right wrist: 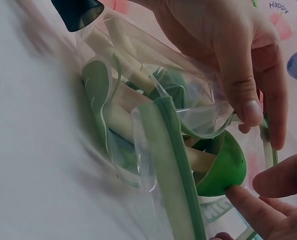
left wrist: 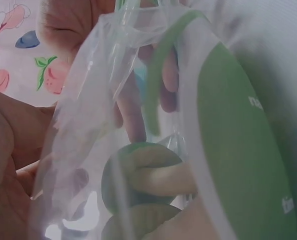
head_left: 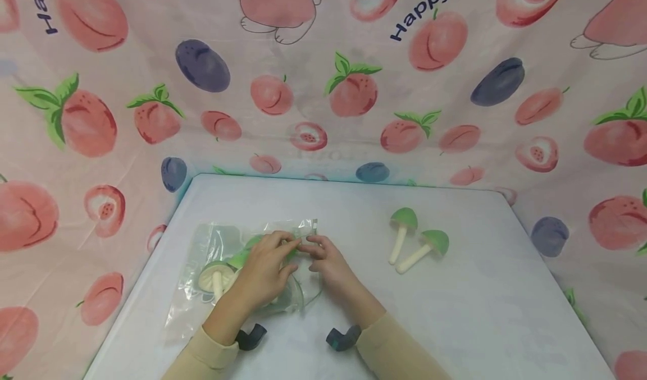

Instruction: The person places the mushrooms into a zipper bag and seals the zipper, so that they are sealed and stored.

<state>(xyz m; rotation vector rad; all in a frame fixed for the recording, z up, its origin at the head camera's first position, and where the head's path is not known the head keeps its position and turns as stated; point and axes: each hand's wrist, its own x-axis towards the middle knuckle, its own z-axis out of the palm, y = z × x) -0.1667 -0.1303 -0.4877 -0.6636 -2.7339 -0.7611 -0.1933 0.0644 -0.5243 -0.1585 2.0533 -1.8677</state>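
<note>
On the white table lies a clear plastic bag point(head_left: 189, 290) with a green zip strip point(right wrist: 171, 165) and a printed green panel point(left wrist: 238, 135). Toy mushrooms with green caps and cream stems fill it, one lying at its left part point(head_left: 216, 276). My left hand point(head_left: 268, 265) reaches across the bag and pinches its rim between thumb and fingers. At the mouth, my right hand point(head_left: 331, 265) has its fingers extended, a fingertip touching a green mushroom cap point(right wrist: 228, 167). Through the film, fingers point(left wrist: 132, 115) show right at a cap.
Two loose toy mushrooms, one upper point(head_left: 403, 220) and one lower point(head_left: 434, 242), lie right of my hands. Dark wrist mounts point(head_left: 342, 339) sit under both wrists. A fruit-patterned cloth point(head_left: 303, 88) rises behind and beside the table point(head_left: 480, 312).
</note>
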